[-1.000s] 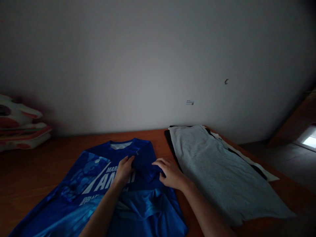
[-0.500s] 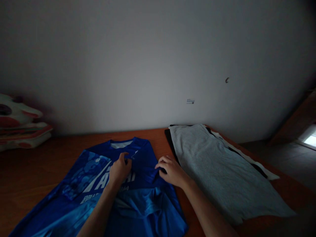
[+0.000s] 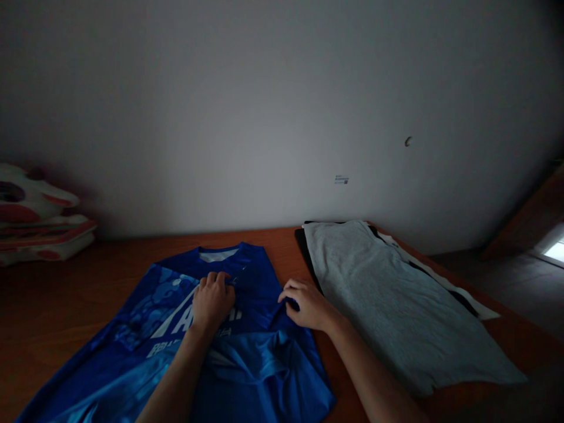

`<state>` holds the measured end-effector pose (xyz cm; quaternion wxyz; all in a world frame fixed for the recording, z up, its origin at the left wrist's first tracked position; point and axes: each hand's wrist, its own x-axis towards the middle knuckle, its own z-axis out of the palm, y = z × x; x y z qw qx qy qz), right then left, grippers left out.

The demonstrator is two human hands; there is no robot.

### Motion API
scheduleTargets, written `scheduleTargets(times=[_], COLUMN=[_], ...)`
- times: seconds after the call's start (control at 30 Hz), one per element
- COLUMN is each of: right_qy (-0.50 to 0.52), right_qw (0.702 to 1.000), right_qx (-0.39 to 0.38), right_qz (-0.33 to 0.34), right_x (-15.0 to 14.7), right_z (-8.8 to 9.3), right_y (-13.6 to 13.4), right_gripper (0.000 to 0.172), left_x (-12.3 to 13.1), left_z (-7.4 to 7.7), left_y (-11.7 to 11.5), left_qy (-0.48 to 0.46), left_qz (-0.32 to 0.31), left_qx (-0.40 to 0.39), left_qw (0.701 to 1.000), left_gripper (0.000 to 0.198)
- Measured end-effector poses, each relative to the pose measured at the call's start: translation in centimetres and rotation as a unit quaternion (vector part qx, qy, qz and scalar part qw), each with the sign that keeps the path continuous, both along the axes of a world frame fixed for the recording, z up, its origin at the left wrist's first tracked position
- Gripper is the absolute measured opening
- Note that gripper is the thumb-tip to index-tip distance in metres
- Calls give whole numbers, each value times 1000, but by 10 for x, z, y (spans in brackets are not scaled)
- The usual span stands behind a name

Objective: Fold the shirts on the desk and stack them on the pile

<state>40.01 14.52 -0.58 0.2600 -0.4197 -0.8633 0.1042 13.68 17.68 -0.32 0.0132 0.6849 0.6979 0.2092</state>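
Observation:
A blue sports shirt (image 3: 145, 329) with white lettering lies spread on a wooden table (image 3: 57, 311), collar toward the wall. My left hand (image 3: 212, 301) rests on the shirt's chest, fingers curled and pinching the fabric just below the collar. My right hand (image 3: 308, 304) is at the shirt's right edge, fingers closed on a fold of the blue cloth. The shirt's lower part is bunched between my forearms.
A grey garment (image 3: 388, 305) lies flat to the right, over black and white clothes (image 3: 445, 288) whose edges show. Folded white and red fabric (image 3: 39, 229) is stacked at the far left by the wall. The room is dim.
My left hand has slid a little left and up toward the collar. My right hand has drawn the fold slightly back; the right side of the shirt now lies narrower.

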Motion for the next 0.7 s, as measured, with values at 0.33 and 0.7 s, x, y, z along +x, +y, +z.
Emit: scheduleTargets(times=[0.33,0.7], right_qy=[36,35], right_qw=[999,996], right_qx=[5,-76], right_qz=[-37,-31], right_x=[-8,-12], right_z=[-1,-15], right_y=[-1,2], right_gripper=[16,46], left_x=[18,16], left_z=[-27,-32], left_y=[0,1], left_qy=[-68,-85], left_qz=[-249,-197], left_qx=[-8,-26], left_qw=[966,976], left_gripper=[45,47])
